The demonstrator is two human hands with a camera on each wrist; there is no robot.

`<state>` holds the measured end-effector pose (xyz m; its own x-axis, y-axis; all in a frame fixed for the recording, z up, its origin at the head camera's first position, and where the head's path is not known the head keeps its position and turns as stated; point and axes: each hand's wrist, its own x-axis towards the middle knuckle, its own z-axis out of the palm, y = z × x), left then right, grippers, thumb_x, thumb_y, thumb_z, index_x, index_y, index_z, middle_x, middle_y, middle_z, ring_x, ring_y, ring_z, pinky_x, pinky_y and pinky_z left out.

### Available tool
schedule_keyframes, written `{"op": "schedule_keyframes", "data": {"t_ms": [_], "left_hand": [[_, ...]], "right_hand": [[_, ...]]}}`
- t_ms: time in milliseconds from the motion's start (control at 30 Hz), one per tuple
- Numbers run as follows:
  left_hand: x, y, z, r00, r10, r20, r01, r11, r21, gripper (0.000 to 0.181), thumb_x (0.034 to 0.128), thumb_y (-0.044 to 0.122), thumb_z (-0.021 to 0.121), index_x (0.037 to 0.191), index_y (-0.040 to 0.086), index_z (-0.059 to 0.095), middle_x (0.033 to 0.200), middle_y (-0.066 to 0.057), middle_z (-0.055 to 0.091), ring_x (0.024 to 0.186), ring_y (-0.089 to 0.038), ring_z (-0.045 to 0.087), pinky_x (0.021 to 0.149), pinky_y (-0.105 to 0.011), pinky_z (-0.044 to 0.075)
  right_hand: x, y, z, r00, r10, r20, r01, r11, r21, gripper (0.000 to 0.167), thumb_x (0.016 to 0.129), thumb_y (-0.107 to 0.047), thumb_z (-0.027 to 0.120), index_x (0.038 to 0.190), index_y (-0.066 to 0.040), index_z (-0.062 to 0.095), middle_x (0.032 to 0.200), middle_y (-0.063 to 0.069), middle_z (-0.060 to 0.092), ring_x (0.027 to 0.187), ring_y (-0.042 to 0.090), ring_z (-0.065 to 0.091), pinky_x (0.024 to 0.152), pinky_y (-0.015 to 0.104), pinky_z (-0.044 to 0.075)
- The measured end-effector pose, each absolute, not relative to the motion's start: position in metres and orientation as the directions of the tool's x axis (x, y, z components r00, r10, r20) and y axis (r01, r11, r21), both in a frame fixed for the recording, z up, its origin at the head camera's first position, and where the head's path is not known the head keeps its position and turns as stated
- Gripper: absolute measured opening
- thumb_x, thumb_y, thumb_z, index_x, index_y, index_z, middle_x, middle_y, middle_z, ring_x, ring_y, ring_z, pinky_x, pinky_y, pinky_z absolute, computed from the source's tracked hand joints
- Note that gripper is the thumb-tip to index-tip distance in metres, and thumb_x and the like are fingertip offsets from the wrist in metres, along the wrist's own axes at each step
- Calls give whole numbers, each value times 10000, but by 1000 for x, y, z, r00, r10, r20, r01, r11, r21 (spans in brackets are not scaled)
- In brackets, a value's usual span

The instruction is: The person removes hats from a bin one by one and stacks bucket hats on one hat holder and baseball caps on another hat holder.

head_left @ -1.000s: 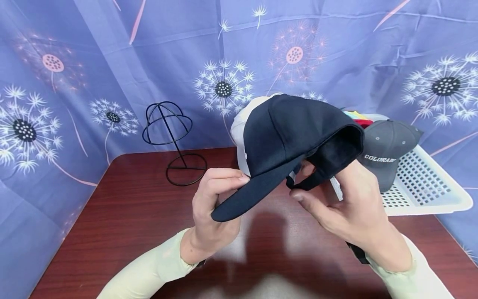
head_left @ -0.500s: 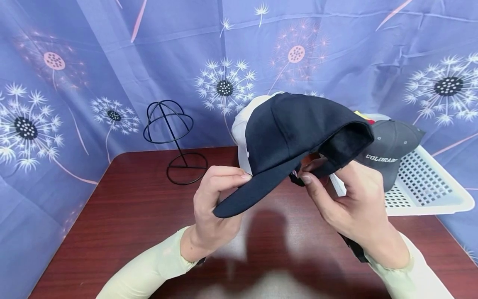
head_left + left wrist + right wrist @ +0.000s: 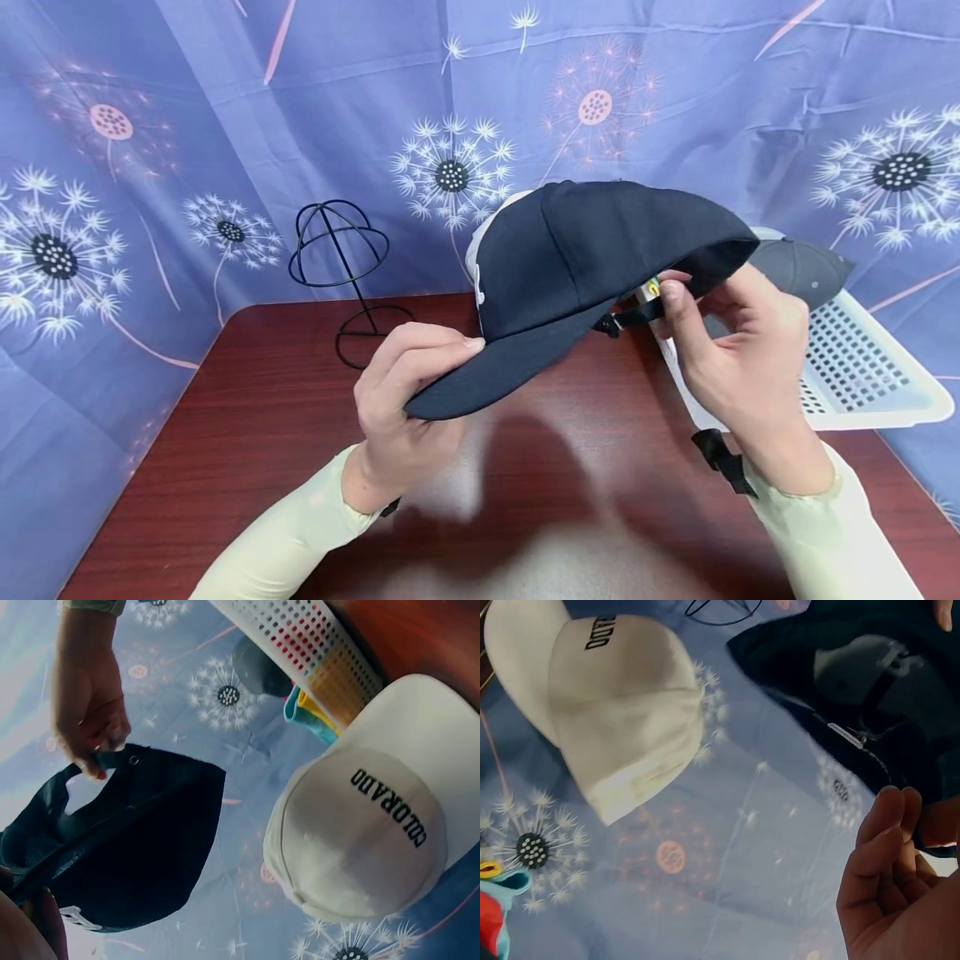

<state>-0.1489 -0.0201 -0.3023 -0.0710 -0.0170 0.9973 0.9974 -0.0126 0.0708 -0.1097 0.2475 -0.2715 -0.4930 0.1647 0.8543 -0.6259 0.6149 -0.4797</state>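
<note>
A navy baseball cap [image 3: 600,242] is held up over the table, its brim pointing toward the lower left. My left hand [image 3: 405,400] grips the brim between thumb and fingers. At the cap's back opening, the thumb and fingers of my right hand [image 3: 742,358] pinch the adjustment strap [image 3: 641,314]. Part of the right fingers is hidden behind the cap. White raised lettering [image 3: 79,919] shows on the cap's front in the left wrist view. Behind the navy cap stands a white cap [image 3: 360,825] marked COLORADO, mostly covered in the head view.
A black wire hat stand [image 3: 348,271] stands at the back left of the dark red table [image 3: 247,433]. To the right is a white perforated basket [image 3: 855,358] holding a grey cap [image 3: 802,267] and colourful items. A patterned blue curtain [image 3: 300,108] hangs behind.
My right hand has moved up and to the right with the strap, turning the back of the navy cap outward. My left hand and the brim have shifted slightly left.
</note>
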Motion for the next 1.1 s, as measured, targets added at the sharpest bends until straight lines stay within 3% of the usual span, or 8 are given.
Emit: {"op": "schedule_keyframes", "data": {"t_ms": [267, 433, 733, 867, 967, 1100], "left_hand": [[-151, -26, -298, -30, -47, 998, 999, 18, 31, 103, 945, -1, 738, 950, -103, 739, 835, -214, 649, 722, -292, 660, 741, -318, 594], [-153, -29, -295, -18, -54, 998, 999, 37, 20, 102, 947, -6, 731, 930, -107, 738, 816, -207, 647, 702, -291, 650, 729, -319, 589], [-153, -32, -293, -19, -9, 1000, 999, 48, 20, 71, 941, -28, 726, 954, -92, 754, 828, -194, 664, 701, -287, 656, 730, -322, 595], [-153, -31, -293, 12, 10, 1000, 997, 70, -12, 76, 936, -22, 736, 959, -92, 755, 840, -195, 669, 701, -286, 660, 730, -322, 598], [-153, -31, -292, 55, 13, 998, 994, 91, -56, 79, 930, -19, 737, 953, -92, 757, 832, -188, 665, 692, -281, 650, 708, -324, 594], [-153, -33, -289, 96, 22, 995, 989, 107, -98, 87, 929, -8, 734, 946, -89, 759, 832, -187, 674, 698, -285, 645, 685, -342, 588]], "right_hand": [[-126, 270, -276, -573, 294, 765, -600, 486, -636, 103, 920, 93, 614, 969, 148, 686, 703, -33, 694, 517, 32, 610, 539, 134, 523], [-133, 284, -277, -598, 355, 719, -590, 413, -694, 146, 922, 90, 563, 964, 134, 696, 682, 25, 694, 495, 94, 613, 517, 165, 527], [-137, 295, -275, -619, 378, 688, -566, 392, -725, 159, 921, 79, 565, 973, 128, 707, 649, 42, 687, 472, 97, 613, 519, 171, 545], [-139, 295, -274, -649, 384, 657, -559, 345, -754, 133, 921, 79, 583, 951, 92, 711, 638, 39, 680, 469, 97, 609, 516, 169, 536], [-141, 297, -275, -706, 361, 609, -539, 284, -793, 95, 935, 68, 604, 921, 57, 698, 604, 43, 655, 457, 107, 587, 488, 171, 496], [-143, 306, -277, -881, 219, 420, -404, 115, -907, 204, 1014, 7, 585, 818, 23, 640, 572, 61, 605, 457, 160, 545, 455, 224, 441]]}}
